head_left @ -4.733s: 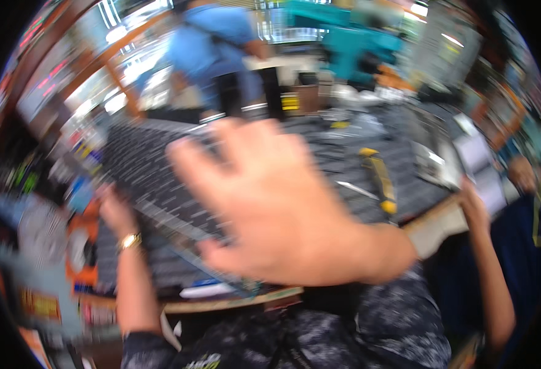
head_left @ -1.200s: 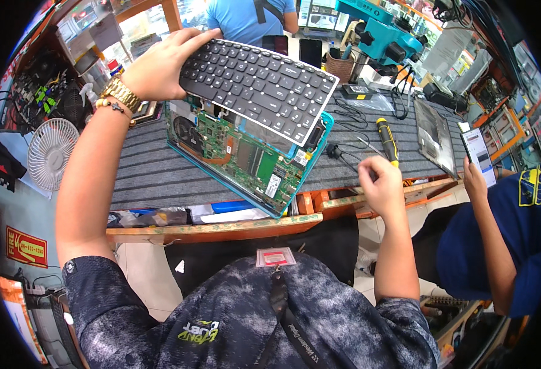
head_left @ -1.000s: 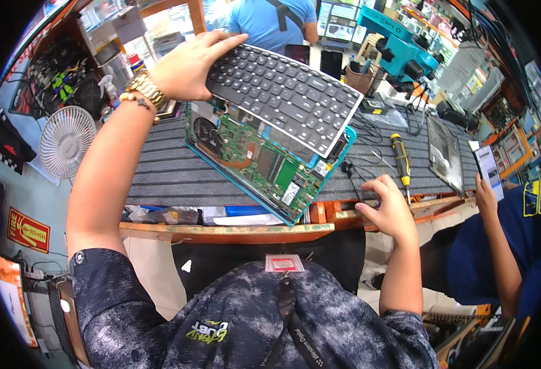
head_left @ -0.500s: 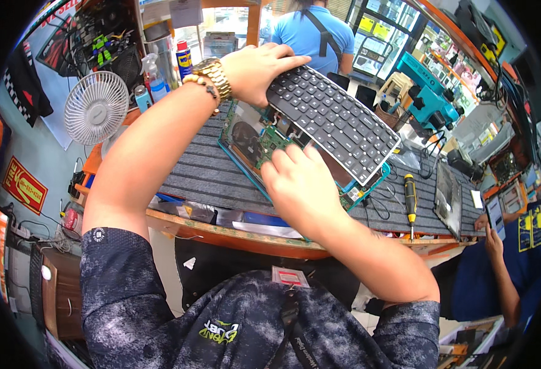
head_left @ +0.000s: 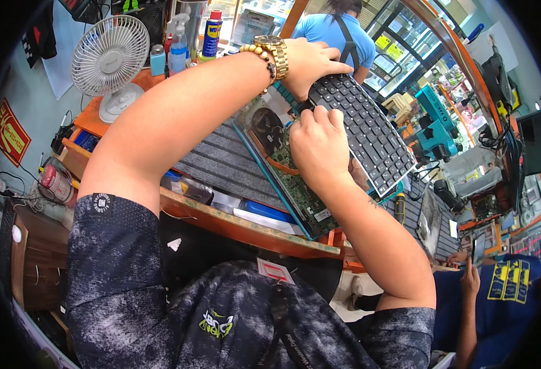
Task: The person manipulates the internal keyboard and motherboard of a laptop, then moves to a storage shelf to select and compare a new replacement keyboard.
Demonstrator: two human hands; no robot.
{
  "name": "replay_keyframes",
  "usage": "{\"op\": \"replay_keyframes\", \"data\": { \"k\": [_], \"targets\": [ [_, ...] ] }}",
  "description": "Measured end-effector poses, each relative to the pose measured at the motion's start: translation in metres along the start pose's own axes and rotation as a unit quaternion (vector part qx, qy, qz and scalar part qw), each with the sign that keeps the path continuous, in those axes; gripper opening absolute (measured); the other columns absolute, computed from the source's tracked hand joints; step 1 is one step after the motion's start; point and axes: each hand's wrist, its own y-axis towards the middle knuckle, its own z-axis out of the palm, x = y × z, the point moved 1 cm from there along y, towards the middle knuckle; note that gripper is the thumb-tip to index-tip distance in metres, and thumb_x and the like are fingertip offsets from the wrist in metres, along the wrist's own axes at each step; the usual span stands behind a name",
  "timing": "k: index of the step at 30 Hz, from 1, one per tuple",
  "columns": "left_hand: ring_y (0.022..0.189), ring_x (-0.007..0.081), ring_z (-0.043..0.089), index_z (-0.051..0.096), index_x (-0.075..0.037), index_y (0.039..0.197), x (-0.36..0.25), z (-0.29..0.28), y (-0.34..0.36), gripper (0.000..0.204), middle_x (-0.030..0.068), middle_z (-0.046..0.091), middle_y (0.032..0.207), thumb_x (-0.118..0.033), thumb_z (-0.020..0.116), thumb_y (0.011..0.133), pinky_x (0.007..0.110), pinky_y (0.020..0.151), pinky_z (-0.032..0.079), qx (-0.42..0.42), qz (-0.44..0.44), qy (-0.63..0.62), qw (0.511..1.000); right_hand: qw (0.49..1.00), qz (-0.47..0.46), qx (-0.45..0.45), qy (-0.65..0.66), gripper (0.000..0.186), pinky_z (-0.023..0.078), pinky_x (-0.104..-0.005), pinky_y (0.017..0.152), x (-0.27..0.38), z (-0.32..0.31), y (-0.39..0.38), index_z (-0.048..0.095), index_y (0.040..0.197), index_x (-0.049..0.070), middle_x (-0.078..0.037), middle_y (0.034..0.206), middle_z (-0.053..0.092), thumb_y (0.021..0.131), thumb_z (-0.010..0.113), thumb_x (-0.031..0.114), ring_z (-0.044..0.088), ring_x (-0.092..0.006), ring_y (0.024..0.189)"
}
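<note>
Across the grey ribbed bench mat [head_left: 212,161], I see the green-boarded laptop base with a teal rim [head_left: 290,192] lying askew, its near corner at the worn wooden front edge [head_left: 246,237]. My left hand [head_left: 313,64] still grasps the flat black keyboard with silver edging [head_left: 369,132] by its far-left end, tilted above the base. A second ago my right hand [head_left: 319,144] hung near the yellow-and-black screwdriver [head_left: 400,208]; now it is curled at the keyboard's left part. I can't tell whether it pinches anything. Bare mat lies left of the base, beneath my left forearm.
</note>
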Motion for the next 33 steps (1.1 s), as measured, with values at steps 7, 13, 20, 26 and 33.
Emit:
{"op": "replay_keyframes", "data": {
  "k": [7, 13, 20, 26, 33],
  "targets": [
    [0.142, 0.0372, 0.065, 0.044, -0.028, 0.177, 0.001, -0.001, -0.002, 0.124, 0.0137, 0.063, 0.152, -0.033, 0.101, 0.068, 0.053, 0.113, 0.060, 0.013, -0.010, -0.008, 1.000, 1.000, -0.007, 0.003, -0.008, 0.008, 0.044, -0.0425, 0.092, 0.002, 0.003, 0.006, 0.080, 0.082, 0.014, -0.003, 0.089, 0.066, 0.086, 0.074, 0.018, 0.063, -0.0238, 0.097],
    [0.143, 0.0370, 0.064, 0.042, -0.029, 0.178, 0.000, 0.001, -0.001, 0.126, 0.0130, 0.063, 0.153, -0.033, 0.101, 0.067, 0.053, 0.113, 0.060, 0.019, -0.011, -0.001, 1.000, 1.000, -0.009, 0.004, -0.017, 0.007, 0.044, -0.0433, 0.093, 0.002, 0.005, 0.005, 0.079, 0.082, 0.014, -0.003, 0.089, 0.065, 0.086, 0.074, 0.018, 0.063, -0.0240, 0.098],
    [0.143, 0.0367, 0.064, 0.043, -0.029, 0.178, 0.001, 0.000, -0.001, 0.124, 0.0126, 0.062, 0.154, -0.035, 0.100, 0.068, 0.053, 0.113, 0.059, 0.018, -0.008, -0.005, 1.000, 1.000, -0.006, 0.002, -0.024, 0.009, 0.044, -0.0431, 0.093, 0.003, 0.006, 0.009, 0.079, 0.081, 0.014, -0.003, 0.089, 0.064, 0.088, 0.074, 0.018, 0.062, -0.0239, 0.099],
    [0.142, 0.0360, 0.065, 0.043, -0.029, 0.178, -0.001, -0.001, -0.001, 0.122, 0.0125, 0.062, 0.154, -0.037, 0.099, 0.069, 0.053, 0.113, 0.059, 0.019, -0.013, -0.002, 1.000, 0.999, -0.013, 0.014, -0.029, 0.008, 0.043, -0.0424, 0.093, 0.002, 0.004, 0.011, 0.079, 0.082, 0.015, -0.003, 0.091, 0.065, 0.088, 0.074, 0.018, 0.062, -0.0236, 0.100],
    [0.142, 0.0357, 0.064, 0.044, -0.029, 0.178, -0.002, -0.003, 0.000, 0.122, 0.0122, 0.062, 0.155, -0.037, 0.099, 0.069, 0.052, 0.112, 0.059, 0.025, -0.017, -0.006, 1.000, 0.999, -0.017, 0.016, -0.030, 0.006, 0.044, -0.0422, 0.092, 0.001, 0.003, 0.012, 0.078, 0.083, 0.014, -0.002, 0.092, 0.065, 0.087, 0.075, 0.018, 0.062, -0.0235, 0.100]
  ]
}}
